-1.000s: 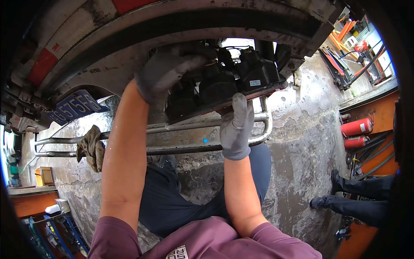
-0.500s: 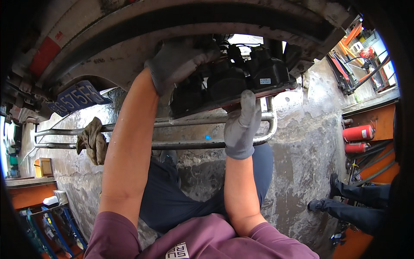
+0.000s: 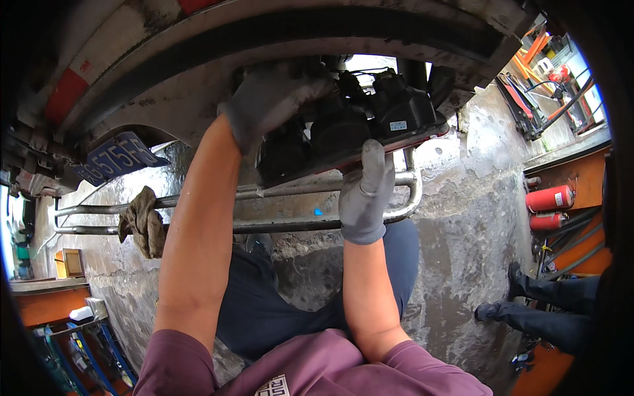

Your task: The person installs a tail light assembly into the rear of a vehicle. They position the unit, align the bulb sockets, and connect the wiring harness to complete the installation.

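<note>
Currently steadying the lamp (image 3: 340,132) below the beam (image 3: 330,32), my right hand (image 3: 364,198) gripping its near edge, left hand (image 3: 267,102) curled at its left end, can't tell on what; working near the wires (image 3: 350,84) likely calls for a firm right grip.

We have the lamp unit (image 3: 340,132) before us, our left hand (image 3: 269,105) at its left side, our right hand (image 3: 364,188) at its near edge. The rail (image 3: 284,226) runs nearer us, a rag (image 3: 143,224) over its left stretch, the number plate (image 3: 117,158) beyond. Far right are two extinguishers (image 3: 549,198) and another person's legs (image 3: 548,317).
</note>
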{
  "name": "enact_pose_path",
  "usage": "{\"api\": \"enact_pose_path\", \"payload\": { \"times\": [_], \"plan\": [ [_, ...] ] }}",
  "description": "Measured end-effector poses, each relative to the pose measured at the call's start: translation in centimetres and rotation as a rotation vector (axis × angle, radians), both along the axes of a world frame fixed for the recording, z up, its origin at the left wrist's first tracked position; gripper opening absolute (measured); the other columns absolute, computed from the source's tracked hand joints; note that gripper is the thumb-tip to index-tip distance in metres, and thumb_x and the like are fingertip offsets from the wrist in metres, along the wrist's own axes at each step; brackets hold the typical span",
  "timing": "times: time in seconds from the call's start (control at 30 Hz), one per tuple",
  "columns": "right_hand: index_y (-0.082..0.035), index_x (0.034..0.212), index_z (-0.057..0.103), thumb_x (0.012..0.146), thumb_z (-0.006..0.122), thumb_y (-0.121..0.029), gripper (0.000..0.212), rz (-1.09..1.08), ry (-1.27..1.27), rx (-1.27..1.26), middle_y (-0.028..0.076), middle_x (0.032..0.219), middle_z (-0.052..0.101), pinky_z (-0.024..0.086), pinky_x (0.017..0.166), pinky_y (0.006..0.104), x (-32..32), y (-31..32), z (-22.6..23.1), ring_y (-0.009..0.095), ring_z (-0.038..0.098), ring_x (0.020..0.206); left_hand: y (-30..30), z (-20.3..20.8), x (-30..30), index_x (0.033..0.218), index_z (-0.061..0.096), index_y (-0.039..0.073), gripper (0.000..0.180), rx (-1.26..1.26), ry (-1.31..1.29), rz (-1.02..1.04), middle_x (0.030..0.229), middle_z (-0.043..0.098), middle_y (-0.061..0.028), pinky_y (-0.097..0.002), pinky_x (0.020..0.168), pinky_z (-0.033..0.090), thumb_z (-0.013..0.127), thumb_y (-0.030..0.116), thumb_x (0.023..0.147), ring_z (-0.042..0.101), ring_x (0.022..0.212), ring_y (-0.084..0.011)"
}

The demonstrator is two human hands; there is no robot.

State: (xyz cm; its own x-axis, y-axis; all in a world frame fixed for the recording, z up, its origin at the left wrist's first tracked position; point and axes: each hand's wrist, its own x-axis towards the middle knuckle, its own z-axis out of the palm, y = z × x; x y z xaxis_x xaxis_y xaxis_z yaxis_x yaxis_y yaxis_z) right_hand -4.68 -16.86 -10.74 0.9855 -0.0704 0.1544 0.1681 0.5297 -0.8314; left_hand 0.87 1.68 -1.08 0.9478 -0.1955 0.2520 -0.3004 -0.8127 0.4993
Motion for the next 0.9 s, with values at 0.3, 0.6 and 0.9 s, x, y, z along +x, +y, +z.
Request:
{"api": "enact_pose_path", "payload": {
  "times": [0.3,0.6,0.9],
  "plan": [
    [0.004,0.125,0.05,0.091,0.062,-0.011,0.04,-0.037,0.073,0.032,0.005,0.107,0.059,0.046,0.087,0.0267,-0.3,-0.2,1.7,0.013,0.054,0.092,-2.2,1.2,-0.7,0.122,0.068,0.008,0.042,-0.364,0.132,0.133,0.119,0.069,-0.015,-0.0351,0.096,0.049,0.064,0.038,0.093,0.066,0.109,-0.0252],
    [0.001,0.128,0.049,0.087,0.068,-0.007,0.046,-0.022,0.071,0.073,0.002,0.106,0.056,0.047,0.083,0.0254,-0.4,-0.1,2.7,0.009,0.052,0.091,-2.3,0.1,-0.5,0.118,0.069,0.003,0.037,-0.415,-0.043,0.088,0.113,0.071,-0.0138,-0.0333,0.095,0.05,0.071,0.027,0.09,0.067,0.105,-0.0224],
    [0.002,0.131,0.045,0.088,0.072,-0.009,0.052,-0.009,0.073,0.038,0.004,0.106,0.058,0.05,0.082,0.0253,-0.3,-0.5,3.5,0.01,0.056,0.09,-2.7,0.7,-0.6,0.115,0.069,-0.001,0.037,-0.53,0.04,0.123,0.104,0.072,-0.0104,-0.0287,0.088,0.049,0.074,0.021,0.086,0.065,0.096,-0.0161]
  ]
}}
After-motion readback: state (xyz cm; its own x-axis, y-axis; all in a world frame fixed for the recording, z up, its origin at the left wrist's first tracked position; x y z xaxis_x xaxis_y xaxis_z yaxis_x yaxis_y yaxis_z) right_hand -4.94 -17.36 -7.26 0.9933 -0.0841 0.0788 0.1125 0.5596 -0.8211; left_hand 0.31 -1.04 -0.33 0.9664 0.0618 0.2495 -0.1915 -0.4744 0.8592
